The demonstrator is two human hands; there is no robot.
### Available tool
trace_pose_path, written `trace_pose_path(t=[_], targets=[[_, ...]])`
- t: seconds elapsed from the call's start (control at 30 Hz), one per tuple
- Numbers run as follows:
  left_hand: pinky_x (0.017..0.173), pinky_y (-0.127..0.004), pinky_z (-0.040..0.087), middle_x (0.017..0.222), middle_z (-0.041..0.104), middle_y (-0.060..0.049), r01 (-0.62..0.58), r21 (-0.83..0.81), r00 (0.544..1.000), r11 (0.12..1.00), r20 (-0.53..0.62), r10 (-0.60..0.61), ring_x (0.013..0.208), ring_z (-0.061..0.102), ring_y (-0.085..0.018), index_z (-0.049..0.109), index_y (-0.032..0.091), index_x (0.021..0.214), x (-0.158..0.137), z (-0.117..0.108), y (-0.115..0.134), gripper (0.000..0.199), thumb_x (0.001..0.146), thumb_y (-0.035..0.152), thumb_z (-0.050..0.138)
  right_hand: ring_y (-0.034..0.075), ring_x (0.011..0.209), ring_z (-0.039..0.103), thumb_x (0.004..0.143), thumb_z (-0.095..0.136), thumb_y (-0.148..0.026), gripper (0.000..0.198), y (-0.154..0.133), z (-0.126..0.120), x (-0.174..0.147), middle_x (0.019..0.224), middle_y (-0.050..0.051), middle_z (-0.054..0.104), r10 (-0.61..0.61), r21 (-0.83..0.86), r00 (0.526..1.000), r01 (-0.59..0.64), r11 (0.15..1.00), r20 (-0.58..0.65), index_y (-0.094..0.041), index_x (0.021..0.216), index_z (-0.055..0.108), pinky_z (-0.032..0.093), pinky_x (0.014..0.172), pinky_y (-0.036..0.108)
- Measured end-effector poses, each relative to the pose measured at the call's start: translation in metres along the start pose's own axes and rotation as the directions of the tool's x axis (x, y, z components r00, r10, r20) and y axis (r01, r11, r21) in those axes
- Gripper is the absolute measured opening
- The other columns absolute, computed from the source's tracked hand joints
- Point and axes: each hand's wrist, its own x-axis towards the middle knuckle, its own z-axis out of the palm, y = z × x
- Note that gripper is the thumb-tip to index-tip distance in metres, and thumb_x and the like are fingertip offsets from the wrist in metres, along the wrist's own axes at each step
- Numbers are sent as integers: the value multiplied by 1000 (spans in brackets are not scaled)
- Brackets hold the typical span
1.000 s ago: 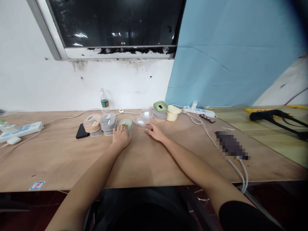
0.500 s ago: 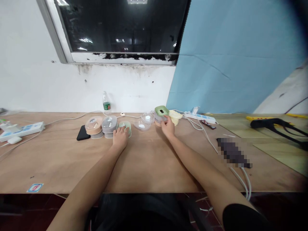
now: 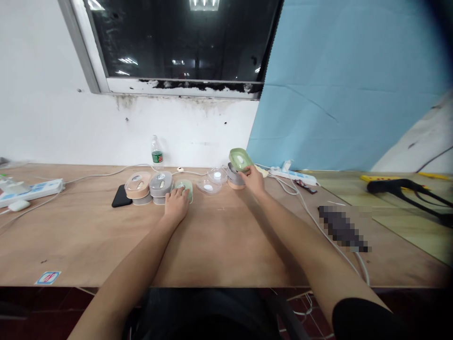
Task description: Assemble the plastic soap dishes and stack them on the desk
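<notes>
Your right hand [image 3: 253, 179] pinches a green tray [image 3: 237, 155] above the stack [image 3: 234, 179], apparently lifting; clearing it calls for steadiness. Your left hand [image 3: 176, 204], fingers loosely spread, rests on a green box [image 3: 188, 185].

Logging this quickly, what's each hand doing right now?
Left hand: on the pale green container; grip cannot be told.
Right hand: closed, holding the green dish.

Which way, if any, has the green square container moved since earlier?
Yes: in the right hand, the green square container has risen toward the window frame.
</notes>
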Motion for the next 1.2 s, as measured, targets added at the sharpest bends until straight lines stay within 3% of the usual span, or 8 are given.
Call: trace_pose_path(t=[0.13,0.3,0.43,0.6,0.73,0.83,1.03,1.2], targets=[[90,-47,38,136,52,-8,-12,-14,1000,1000,8,12,120,45,-30,54,25,128,-1,-2,1,43,85,31,55,19,75,61,80,60,-45,37,-3,-4,-20,77,1,66,-18,112,996,28,993,-90,-21,107,56,41,67,28],[92,-47,37,137,51,-9,-1,-12,1000,1000,13,1,120,45,-31,53,25,128,-1,-3,1,45,84,35,56,21,78,61,79,60,-40,37,-2,-3,-18,79,2,67,-11,51,1000,12,999,-11,-21,111,57,40,65,29],[94,-47,37,138,50,-8,-2,-12,1000,1000,26,2,122,44,-31,52,26,130,-2,-4,1,47,84,36,56,23,77,61,76,63,-46,57,2,-3,-8,78,3,67,-13,10,999,13,1000,48,-21,126,50,40,65,30],[95,-46,36,141,47,-9,-3,-2,999,1000,34,3,125,42,-32,50,27,132,-3,-4,1,49,85,39,55,26,82,61,90,39,-46,49,34,-9,-10,87,9,67,69,-11,994,-70,997,-86,-19,130,48,43,74,34],[94,-47,36,140,48,-9,3,5,999,1000,38,-4,124,42,-32,51,25,131,-3,-4,2,48,85,41,53,26,87,60,86,45,-28,48,69,-10,-11,99,13,67,71,-96,995,-65,993,65,-15,132,48,42,78,34],[94,-47,36,140,48,-9,0,-4,999,1000,43,0,123,42,-31,51,25,131,-2,-5,2,49,85,41,53,25,83,59,81,52,-22,42,84,-10,-8,92,11,68,70,-165,990,-50,985,119,-17,123,54,40,75,33],[95,-49,36,140,48,-10,-8,-31,999,1000,33,9,123,42,-32,51,25,131,-3,-7,2,50,83,41,56,22,77,56,82,53,-30,24,80,-12,-19,85,12,65,164,-121,978,-180,976,-132,-15,100,59,38,70,32],[96,-49,35,140,48,-11,-6,-38,999,999,43,7,124,42,-33,50,26,131,-4,-6,3,50,84,43,56,20,70,54,83,50,-49,41,66,-26,-38,77,5,59,285,163,861,-237,958,-421,-15,105,53,40,68,31]])
